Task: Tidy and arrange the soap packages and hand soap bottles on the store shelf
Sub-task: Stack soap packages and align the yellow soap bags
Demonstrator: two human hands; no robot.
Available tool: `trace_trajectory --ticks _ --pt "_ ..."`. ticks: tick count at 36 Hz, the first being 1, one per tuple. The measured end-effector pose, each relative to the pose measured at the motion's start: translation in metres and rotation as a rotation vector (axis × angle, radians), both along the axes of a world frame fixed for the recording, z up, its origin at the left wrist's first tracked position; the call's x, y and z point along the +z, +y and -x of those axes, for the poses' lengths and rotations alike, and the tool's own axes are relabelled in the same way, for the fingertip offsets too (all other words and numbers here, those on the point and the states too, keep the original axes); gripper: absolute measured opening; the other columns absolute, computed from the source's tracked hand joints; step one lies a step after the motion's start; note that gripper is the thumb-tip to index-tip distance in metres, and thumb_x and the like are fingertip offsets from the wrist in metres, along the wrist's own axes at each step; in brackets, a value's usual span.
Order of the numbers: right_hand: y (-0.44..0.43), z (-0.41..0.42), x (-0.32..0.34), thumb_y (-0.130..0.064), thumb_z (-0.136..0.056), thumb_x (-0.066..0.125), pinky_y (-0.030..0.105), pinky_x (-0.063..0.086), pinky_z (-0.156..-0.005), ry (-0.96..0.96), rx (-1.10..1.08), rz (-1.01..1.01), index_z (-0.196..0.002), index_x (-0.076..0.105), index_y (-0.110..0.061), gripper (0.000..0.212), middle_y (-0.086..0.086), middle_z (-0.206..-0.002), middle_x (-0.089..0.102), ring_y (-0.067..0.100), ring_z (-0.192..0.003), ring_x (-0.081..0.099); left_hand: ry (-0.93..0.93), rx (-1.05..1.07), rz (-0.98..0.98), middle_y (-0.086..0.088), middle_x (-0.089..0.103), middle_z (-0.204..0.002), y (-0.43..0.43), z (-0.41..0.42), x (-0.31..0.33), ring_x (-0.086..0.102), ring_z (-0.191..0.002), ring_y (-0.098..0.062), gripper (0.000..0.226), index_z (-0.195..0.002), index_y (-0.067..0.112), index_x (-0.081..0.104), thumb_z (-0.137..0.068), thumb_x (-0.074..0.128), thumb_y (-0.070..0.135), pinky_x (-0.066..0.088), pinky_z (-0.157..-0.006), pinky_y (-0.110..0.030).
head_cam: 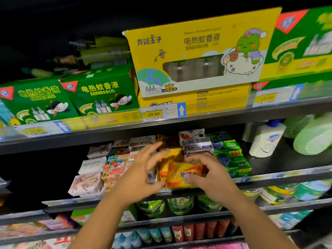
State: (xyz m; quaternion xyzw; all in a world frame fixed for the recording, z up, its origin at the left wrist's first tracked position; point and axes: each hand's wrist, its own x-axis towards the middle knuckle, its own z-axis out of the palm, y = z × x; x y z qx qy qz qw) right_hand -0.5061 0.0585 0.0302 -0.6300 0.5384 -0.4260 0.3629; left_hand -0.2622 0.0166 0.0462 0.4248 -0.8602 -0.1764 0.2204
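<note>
Loosely spread, left hand [142, 171] touches yellow soap package [181, 174]; right hand [213, 177] grips it.

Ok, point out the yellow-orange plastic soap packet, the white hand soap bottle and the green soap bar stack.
yellow-orange plastic soap packet [179, 170]: head view, front face.
white hand soap bottle [264, 143]: head view, labelled body.
green soap bar stack [231, 159]: head view, upper wrapper.

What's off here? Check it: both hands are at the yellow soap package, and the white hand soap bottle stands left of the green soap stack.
Wrong side: in the head view the white hand soap bottle stands right of the green soap stack. The left hand and right hand are at the yellow soap package.
</note>
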Motion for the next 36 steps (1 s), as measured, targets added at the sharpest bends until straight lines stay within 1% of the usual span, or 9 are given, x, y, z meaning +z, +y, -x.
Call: trace_trajectory --ticks 3,9,13,19,22,25,29,33,36 --pt "0.006 0.0 0.001 -0.011 -0.083 0.079 0.031 0.058 -0.074 -0.309 0.039 -0.136 -0.105 0.066 -0.033 0.033 -0.008 -0.096 0.07 0.011 -0.09 0.07 0.109 -0.146 0.085 0.023 0.019 -0.159 0.014 0.01 -0.008 0.017 -0.149 -0.007 0.074 -0.144 0.049 0.037 -0.083 0.075 0.03 0.025 -0.118 -0.031" --pt "0.014 -0.004 0.01 -0.01 -0.086 0.071 0.034 0.056 -0.068 -0.657 -0.02 -0.195 -0.092 0.07 -0.023 0.015 -0.001 -0.092 0.073 0.021 -0.082 0.072 0.222 -0.183 0.029 0.023 0.037 -0.15 0.025 0.023 -0.018 0.034 -0.142 -0.006 0.056 -0.135 0.043 0.053 -0.085 0.076 0.038 0.032 -0.11 -0.014" --pt "0.018 -0.008 0.011 -0.028 -0.077 0.071 0.035 0.059 -0.076 -0.735 0.03 -0.245 -0.106 0.071 -0.017 0.031 0.005 -0.103 0.073 0.022 -0.094 0.071 0.42 -0.07 0.102 0.022 0.058 -0.126 0.025 0.032 -0.017 0.055 -0.121 -0.005 0.035 -0.119 0.04 0.063 -0.085 0.07 0.045 0.045 -0.098 -0.02" --pt "0.025 -0.006 0.009 -0.031 -0.073 0.084 0.025 0.054 -0.083 -0.502 0.042 -0.204 -0.104 0.076 -0.021 0.033 -0.001 -0.119 0.063 0.015 -0.109 0.065 0.922 0.161 -0.427 -0.006 0.074 -0.088 0.038 0.045 -0.009 0.069 -0.081 -0.014 0.026 -0.105 0.006 0.066 -0.088 0.067 0.025 0.053 -0.067 -0.021" --pt "0.024 -0.009 0.007 -0.013 -0.086 0.075 0.023 0.055 -0.077 -0.571 -0.008 -0.193 -0.115 0.068 -0.018 0.03 0.005 -0.112 0.067 0.021 -0.099 0.068 0.926 0.162 -0.498 0.006 0.073 -0.078 0.043 0.055 -0.002 0.067 -0.072 -0.006 0.018 -0.106 0.007 0.063 -0.092 0.064 0.018 0.049 -0.062 -0.016" --pt "0.022 -0.01 0.004 -0.008 -0.089 0.07 0.029 0.058 -0.074 -0.546 -0.063 -0.149 -0.124 0.063 -0.03 0.041 0.01 -0.117 0.06 0.022 -0.092 0.071 0.919 0.202 -0.547 0.01 0.066 -0.071 0.043 0.056 -0.003 0.063 -0.067 -0.005 0.051 -0.13 0.021 0.052 -0.083 0.07 0.028 0.048 -0.057 -0.017" --pt "0.023 -0.012 0.002 -0.009 -0.093 0.065 0.031 0.058 -0.063 -0.61 -0.154 -0.194 -0.105 0.073 -0.031 0.026 0.006 -0.111 0.067 0.017 -0.086 0.072 0.876 -0.071 -0.772 0.0 0.064 -0.127 0.041 0.038 -0.017 0.069 -0.095 -0.02 0.111 -0.142 0.055 0.034 -0.056 0.097 0.022 0.056 -0.07 -0.031" --pt "0.024 -0.009 -0.001 -0.012 -0.094 0.062 0.028 0.055 -0.059 -0.795 -0.172 -0.286 -0.099 0.076 -0.015 0.015 0.01 -0.108 0.07 0.018 -0.082 0.07 0.397 -0.066 -0.507 0.015 0.053 -0.128 0.047 0.033 -0.015 0.06 -0.103 -0.002 0.077 -0.131 0.066 0.041 -0.085 0.076 0.016 0.051 -0.078 -0.023" --pt "0.025 -0.003 -0.003 -0.014 -0.099 0.051 0.029 0.057 -0.059 -0.926 -0.033 -0.39 -0.114 0.07 -0.007 0.026 0.024 -0.105 0.069 0.028 -0.078 0.068 0.474 0.08 -0.361 0.021 0.061 -0.108 0.046 0.04 -0.013 0.06 -0.092 0.003 0.044 -0.127 0.048 0.049 -0.097 0.058 0.018 0.046 -0.077 -0.015"
